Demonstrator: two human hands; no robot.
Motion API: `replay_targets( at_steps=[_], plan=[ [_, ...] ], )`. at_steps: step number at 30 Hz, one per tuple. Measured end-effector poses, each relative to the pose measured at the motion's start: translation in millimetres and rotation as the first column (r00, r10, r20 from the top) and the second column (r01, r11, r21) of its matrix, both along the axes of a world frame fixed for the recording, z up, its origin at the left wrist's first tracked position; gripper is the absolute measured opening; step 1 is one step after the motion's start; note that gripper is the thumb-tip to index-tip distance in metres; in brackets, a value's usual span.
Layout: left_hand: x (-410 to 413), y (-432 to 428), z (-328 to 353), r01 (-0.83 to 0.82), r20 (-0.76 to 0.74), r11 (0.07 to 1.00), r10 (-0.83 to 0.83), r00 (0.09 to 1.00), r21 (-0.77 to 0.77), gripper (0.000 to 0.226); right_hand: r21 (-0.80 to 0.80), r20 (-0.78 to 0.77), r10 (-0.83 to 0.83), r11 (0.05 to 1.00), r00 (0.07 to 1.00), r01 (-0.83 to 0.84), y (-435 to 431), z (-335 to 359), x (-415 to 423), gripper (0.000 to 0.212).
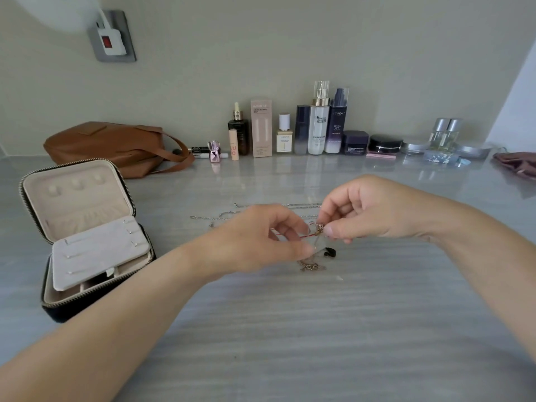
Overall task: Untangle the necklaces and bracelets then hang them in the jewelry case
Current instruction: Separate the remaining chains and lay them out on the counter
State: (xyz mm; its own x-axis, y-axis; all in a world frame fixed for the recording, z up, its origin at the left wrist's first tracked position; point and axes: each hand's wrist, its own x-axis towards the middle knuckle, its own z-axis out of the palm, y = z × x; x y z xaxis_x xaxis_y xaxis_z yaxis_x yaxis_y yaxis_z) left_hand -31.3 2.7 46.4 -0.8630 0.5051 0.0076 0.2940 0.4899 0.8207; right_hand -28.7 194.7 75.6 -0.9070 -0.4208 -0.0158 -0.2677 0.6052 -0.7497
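My left hand [258,239] and right hand [374,210] meet above the counter [290,329], fingers [330,231] of both pinched on a tangle of red cord [304,235] and gold chain [311,266]. Silver chains [220,217] lie just beyond my fingers; the open jewelry case [84,236] sits well left.

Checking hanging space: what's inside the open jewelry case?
The jewelry case lid lining shows three hooks with nothing hanging, over a gathered pocket. A grey insert panel tilts over the base compartments, covering most of them; their contents cannot be seen.
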Motion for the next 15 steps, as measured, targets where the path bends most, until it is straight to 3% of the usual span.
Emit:
replay_targets(
  at_steps=[5, 15],
  plan=[
    [5.7, 6.4, 5.4, -0.083, -0.058, 0.986, 0.093, 0.994, 0.148, 0.003, -0.012, -0.017, 0.018, 1.000, 1.000, -0.018, -5.7, -0.2, 1.9, 0.004],
    [4.2, 5.0, 7.0, -0.131, -0.028, 0.983, 0.135, 0.990, 0.133, 0.013, -0.054, -0.059, -0.078, 0.996, 0.995, 0.075, -6.8, 3.4, 3.9, 0.013]
  ],
)
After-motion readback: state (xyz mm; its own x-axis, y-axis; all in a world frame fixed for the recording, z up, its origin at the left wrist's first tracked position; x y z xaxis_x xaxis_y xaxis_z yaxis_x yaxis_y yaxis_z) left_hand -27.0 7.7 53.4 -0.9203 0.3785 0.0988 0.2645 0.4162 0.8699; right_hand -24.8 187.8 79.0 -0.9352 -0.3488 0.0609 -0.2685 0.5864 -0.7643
